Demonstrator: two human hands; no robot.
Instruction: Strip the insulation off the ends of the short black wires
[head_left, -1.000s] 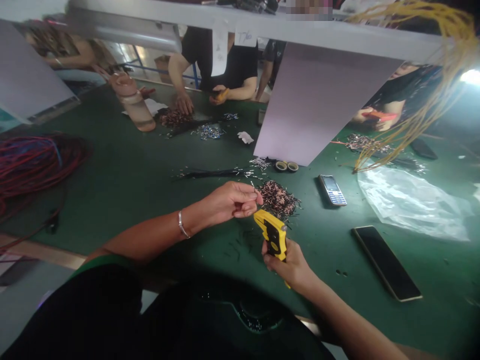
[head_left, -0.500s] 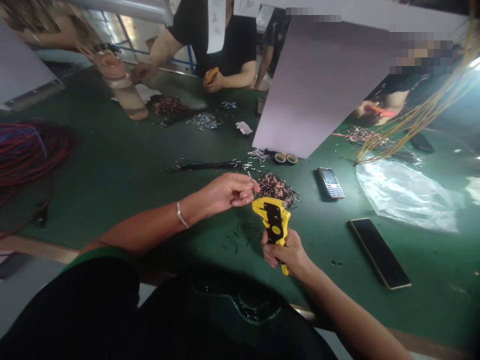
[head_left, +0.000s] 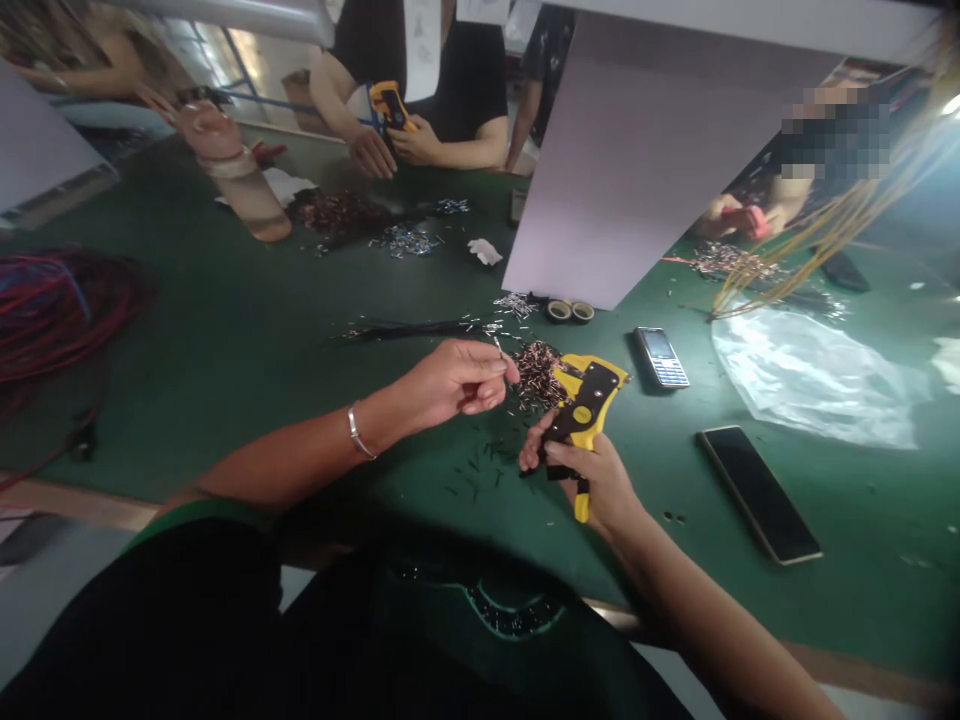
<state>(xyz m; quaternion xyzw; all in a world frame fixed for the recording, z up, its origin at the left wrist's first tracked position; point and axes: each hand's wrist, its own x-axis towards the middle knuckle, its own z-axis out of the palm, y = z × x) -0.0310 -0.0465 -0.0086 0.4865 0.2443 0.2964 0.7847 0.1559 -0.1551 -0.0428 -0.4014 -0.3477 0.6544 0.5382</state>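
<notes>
Far to the left of the left hand, on the green work mat, a heap of red and blue cable; on the wrist of this hand, a silver bracelet; farther ahead of the same hand, a pinkish plastic bottle, and beside it a dark pile of wire pieces.

Straight ahead of the left hand, across the mat, the hands of a co-worker around a yellow wire stripper; nearer, a thin bundle of black wires.

The left hand almost closed, thumb and forefinger pinching a short metal piece; the other fingers curled, holding nothing that can be seen. Just beyond these fingertips, a pile of copper-coloured wire ends; below the hand, small dark wire bits scattered on the mat.

The right hand closed firmly around the handle of a yellow-and-black wire stripper, the tool's head touching the edge of the copper-coloured pile and lying just right of the left fingertips.

Ahead of the right hand, two small tape rolls; to its right, a keypad phone, a black smartphone, a clear plastic bag and, above the bag, loose yellow wires.
</notes>
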